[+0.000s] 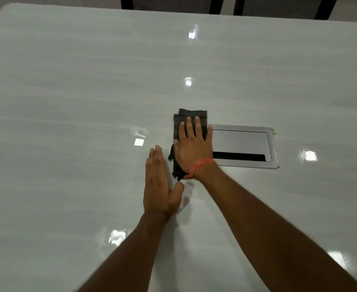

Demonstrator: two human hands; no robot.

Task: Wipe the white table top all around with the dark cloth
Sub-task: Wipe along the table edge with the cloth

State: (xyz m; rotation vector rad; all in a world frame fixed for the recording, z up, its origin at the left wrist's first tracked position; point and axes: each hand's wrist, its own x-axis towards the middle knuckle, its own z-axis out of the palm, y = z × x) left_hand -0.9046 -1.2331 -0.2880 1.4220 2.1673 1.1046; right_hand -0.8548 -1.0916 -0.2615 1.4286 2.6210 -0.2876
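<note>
A folded dark grey cloth (191, 127) lies mid-table on the glossy white table top (68, 91), pinned under the flat, fingers-spread right hand (193, 147), just left of a grey rectangular metal cable hatch (244, 145). The left hand (157, 184) rests flat nearby, fingers together, holding nothing.

White table top (72, 85): glossy, faint grey streaks, ceiling-light glints scattered across it. Dark cloth (191, 116) lies flat near centre, folded to a rough oblong, right hand (191, 150) pressed palm-down on it. Left hand (157, 186) flat on bare surface just beside cloth's near-left edge. Silver cable hatch (244, 145) set flush in top, immed. right of cloth; dark slot along its near side.
</note>
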